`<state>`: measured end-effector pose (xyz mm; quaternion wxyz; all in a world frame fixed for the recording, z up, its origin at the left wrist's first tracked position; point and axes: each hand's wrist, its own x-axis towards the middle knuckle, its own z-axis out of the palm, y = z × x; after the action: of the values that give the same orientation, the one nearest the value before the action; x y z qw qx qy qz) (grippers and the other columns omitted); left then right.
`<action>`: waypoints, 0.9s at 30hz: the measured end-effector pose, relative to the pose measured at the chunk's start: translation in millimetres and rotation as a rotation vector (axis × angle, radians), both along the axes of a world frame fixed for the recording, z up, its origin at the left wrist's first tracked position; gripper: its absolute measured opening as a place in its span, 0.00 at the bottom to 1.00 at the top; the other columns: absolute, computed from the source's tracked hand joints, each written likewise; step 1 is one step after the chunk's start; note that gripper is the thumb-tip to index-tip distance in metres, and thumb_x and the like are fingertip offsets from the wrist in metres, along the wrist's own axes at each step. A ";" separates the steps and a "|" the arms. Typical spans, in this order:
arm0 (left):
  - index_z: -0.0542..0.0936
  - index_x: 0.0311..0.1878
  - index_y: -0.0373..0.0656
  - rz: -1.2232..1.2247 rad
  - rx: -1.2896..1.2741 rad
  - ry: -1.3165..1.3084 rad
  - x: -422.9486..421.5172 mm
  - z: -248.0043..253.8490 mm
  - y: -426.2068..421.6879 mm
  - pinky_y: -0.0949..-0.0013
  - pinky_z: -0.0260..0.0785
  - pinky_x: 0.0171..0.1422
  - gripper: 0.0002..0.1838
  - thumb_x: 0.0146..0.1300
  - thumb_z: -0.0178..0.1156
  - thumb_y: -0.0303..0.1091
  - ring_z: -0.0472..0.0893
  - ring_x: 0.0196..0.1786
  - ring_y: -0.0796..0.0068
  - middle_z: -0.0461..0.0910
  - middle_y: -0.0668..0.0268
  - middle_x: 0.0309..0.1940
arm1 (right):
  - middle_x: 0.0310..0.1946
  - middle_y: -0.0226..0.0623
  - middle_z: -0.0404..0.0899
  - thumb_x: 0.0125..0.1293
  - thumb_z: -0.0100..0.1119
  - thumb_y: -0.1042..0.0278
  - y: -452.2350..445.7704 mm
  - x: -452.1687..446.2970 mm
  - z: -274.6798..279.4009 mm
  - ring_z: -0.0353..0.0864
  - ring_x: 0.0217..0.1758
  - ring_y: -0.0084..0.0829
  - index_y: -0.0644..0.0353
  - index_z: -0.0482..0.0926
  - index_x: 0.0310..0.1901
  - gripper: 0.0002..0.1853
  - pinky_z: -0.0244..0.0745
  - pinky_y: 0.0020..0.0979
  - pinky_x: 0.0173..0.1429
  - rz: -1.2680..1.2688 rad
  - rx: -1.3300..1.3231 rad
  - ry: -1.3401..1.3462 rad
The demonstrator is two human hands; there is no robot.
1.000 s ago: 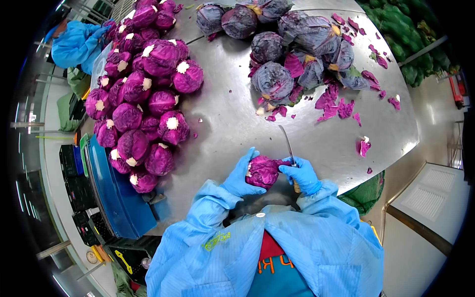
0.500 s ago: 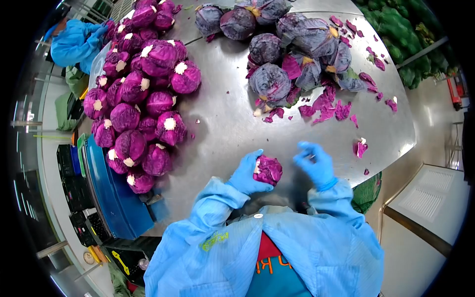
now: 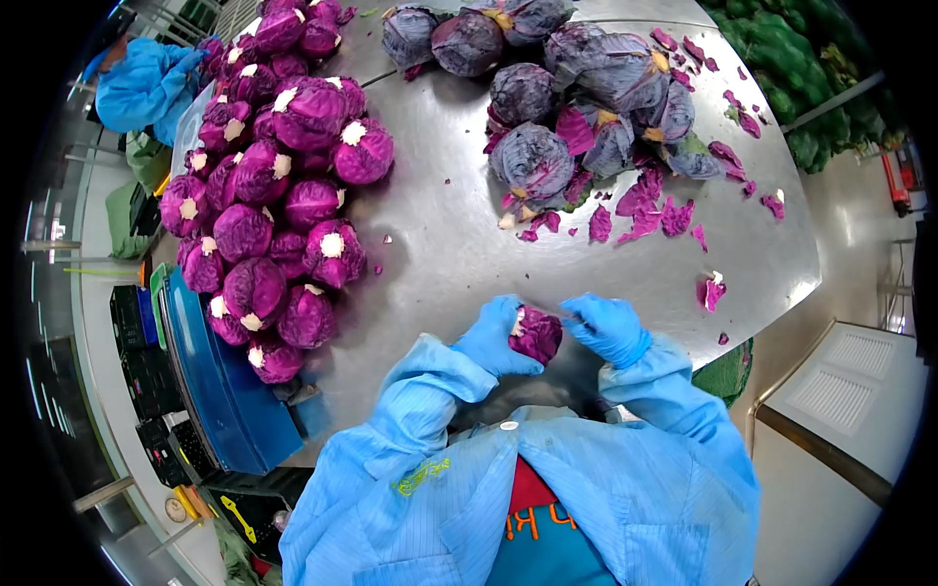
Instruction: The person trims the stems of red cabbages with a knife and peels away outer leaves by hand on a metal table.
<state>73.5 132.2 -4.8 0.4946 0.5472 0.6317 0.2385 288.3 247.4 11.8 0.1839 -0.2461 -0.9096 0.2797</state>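
Observation:
My gloved left hand (image 3: 498, 337) is wrapped round a small trimmed red cabbage (image 3: 535, 335), its pale cut stem turned toward the palm. Just to the right, my gloved right hand (image 3: 608, 328) has its fingers closed on a thin, blade-like tool (image 3: 565, 315), mostly hidden by the glove. Its fingertips are close beside the cabbage; contact is unclear. Beyond my hands, untrimmed red cabbages (image 3: 532, 161) with dull outer leaves lie in a heap on the steel table (image 3: 430, 234). At the left is a pile of glossy trimmed red cabbages (image 3: 256, 234) with white cut stems.
Loose purple leaf scraps (image 3: 640, 207) are scattered along the table's right side. A blue bin (image 3: 230, 381) stands below the left pile. Green net sacks (image 3: 801, 68) are at the upper right. A person in a blue sleeve (image 3: 147, 88) is at the upper left.
My right hand has moved left and down to the cabbage, its fingers now pointing at it. The left hand still grips the cabbage. One leaf scrap by the untrimmed heap has shifted slightly.

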 end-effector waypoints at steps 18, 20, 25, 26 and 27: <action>0.63 0.67 0.35 0.001 0.358 0.176 21.0 0.4 -21.1 0.52 0.59 0.70 0.58 0.29 0.79 0.44 0.65 0.64 0.44 0.65 0.46 0.62 | 0.45 0.38 0.81 0.65 0.63 0.62 -65.2 -10.2 2.9 0.81 0.46 0.31 0.53 0.79 0.57 0.19 0.75 0.30 0.51 -0.300 -0.624 0.176; 0.63 0.66 0.35 -0.005 0.381 0.182 24.4 0.3 -19.9 0.52 0.59 0.70 0.57 0.29 0.79 0.44 0.65 0.64 0.44 0.66 0.46 0.61 | 0.43 0.36 0.81 0.64 0.64 0.63 -72.2 -7.0 5.7 0.81 0.43 0.32 0.53 0.78 0.57 0.19 0.75 0.32 0.49 -0.351 -0.498 0.176; 0.63 0.66 0.34 -0.044 0.412 0.186 23.3 7.2 -18.0 0.52 0.59 0.70 0.56 0.29 0.79 0.43 0.64 0.64 0.44 0.65 0.45 0.61 | 0.37 0.35 0.81 0.62 0.66 0.64 -63.9 14.1 -20.4 0.81 0.38 0.28 0.56 0.82 0.48 0.14 0.76 0.29 0.44 -0.291 -0.750 0.186; 0.62 0.66 0.34 -0.075 0.400 0.188 23.5 7.0 -19.2 0.51 0.58 0.70 0.56 0.30 0.78 0.42 0.64 0.64 0.43 0.64 0.45 0.61 | 0.36 0.34 0.82 0.62 0.66 0.64 -58.9 20.2 -31.1 0.81 0.38 0.28 0.57 0.82 0.47 0.13 0.76 0.28 0.44 -0.244 -0.882 0.221; 0.61 0.66 0.34 -0.106 0.390 0.190 23.2 5.7 -19.1 0.50 0.58 0.70 0.56 0.31 0.77 0.41 0.63 0.64 0.42 0.63 0.44 0.62 | 0.35 0.34 0.82 0.62 0.67 0.65 -52.3 19.3 -23.9 0.81 0.37 0.27 0.58 0.83 0.46 0.12 0.75 0.28 0.43 -0.218 -0.838 0.163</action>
<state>96.7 113.1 0.9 0.3293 0.6852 0.5877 0.2770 307.6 195.1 -12.0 0.1677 -0.3712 -0.6687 0.6221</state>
